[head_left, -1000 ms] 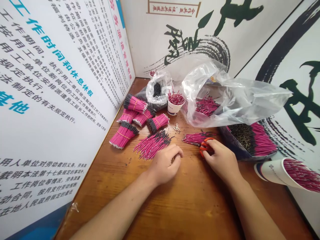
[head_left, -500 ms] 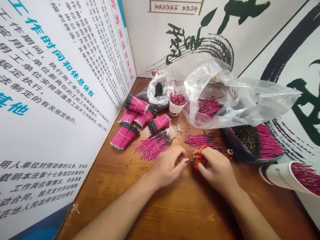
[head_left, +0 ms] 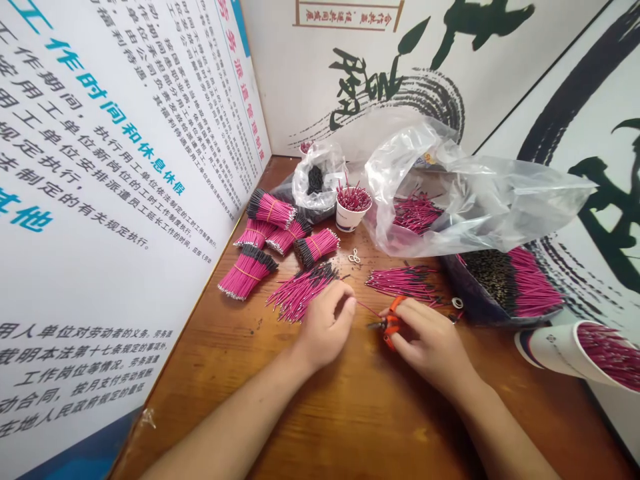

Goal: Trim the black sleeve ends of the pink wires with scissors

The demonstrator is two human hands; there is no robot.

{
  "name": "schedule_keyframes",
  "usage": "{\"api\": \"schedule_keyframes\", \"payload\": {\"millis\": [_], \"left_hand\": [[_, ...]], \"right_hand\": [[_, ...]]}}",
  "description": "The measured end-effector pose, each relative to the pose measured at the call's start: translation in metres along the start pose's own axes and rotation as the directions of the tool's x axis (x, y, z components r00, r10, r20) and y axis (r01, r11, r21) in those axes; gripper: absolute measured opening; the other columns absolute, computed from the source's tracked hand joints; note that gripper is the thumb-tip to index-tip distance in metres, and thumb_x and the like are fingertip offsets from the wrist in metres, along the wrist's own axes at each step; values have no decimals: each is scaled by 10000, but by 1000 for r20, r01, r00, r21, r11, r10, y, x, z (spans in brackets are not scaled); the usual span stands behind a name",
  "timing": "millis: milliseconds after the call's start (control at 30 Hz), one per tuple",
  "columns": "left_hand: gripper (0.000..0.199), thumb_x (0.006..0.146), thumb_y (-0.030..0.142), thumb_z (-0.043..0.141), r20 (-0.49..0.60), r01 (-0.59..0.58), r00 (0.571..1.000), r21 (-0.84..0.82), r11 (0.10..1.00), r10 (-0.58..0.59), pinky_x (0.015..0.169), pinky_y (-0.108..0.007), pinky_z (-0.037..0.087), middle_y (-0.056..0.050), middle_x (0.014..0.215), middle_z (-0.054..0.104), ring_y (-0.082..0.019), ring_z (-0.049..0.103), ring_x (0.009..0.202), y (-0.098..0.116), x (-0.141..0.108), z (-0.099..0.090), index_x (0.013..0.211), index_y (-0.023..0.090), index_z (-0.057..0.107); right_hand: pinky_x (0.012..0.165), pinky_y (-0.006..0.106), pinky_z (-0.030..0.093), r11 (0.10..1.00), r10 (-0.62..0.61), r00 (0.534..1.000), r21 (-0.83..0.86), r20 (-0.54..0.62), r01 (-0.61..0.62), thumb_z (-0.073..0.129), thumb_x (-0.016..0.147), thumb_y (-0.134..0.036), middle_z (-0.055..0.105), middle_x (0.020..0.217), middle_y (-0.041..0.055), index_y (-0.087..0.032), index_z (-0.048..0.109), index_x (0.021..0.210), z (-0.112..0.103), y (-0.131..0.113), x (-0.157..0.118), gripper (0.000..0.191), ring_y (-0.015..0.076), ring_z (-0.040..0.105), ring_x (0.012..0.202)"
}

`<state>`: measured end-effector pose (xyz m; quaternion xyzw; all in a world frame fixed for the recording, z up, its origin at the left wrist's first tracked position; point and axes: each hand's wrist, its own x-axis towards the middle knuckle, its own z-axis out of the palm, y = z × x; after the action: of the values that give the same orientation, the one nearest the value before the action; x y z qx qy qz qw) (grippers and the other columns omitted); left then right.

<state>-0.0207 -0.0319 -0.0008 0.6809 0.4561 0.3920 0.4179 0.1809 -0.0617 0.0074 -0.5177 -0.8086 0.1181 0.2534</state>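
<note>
Near the front middle of the wooden bench [head_left: 350, 413], the left hand [head_left: 325, 327] curls its fingers closed, apparently pinching one end of a thin pink wire [head_left: 370, 310]. The wire's other end reaches the blades of orange-handled scissors [head_left: 391, 325]. The right hand [head_left: 430, 340] grips those scissors, its fingers wrapped around the handles. Just behind the left hand lies a loose heap of pink wires [head_left: 300, 297], and another loose heap [head_left: 400, 283] lies behind the right hand. Rubber-banded wire bundles [head_left: 249, 270] sit toward the bench's back-left corner, and a clear plastic bag [head_left: 480, 200] slumps at the back right.
</note>
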Motion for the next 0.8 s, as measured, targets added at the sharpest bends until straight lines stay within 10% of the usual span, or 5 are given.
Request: {"api": "schedule_keyframes", "payload": {"millis": [567,800], "left_hand": [[83,968,235,441,-136,5,990,-102,995,-19,708,-256,430,-9,848,537,-137,519,755,-1,-1,0,990,183,501],[167,917,146,462,218,-258,947,73,963,237,770,-282,467,-62,983,580,-163,567,850,9,-7,-1,1043,183,565]], "right_hand": [[544,256,395,963,215,971,187,-106,-193,546,906,-269,548,639,1,-206,538,705,-2,7,3,211,143,497,570],[488,232,323,973,182,971,171,-156,-155,585,841,-221,426,579,-42,-221,405,617,0,-16,4,286,116,406,522]]}}
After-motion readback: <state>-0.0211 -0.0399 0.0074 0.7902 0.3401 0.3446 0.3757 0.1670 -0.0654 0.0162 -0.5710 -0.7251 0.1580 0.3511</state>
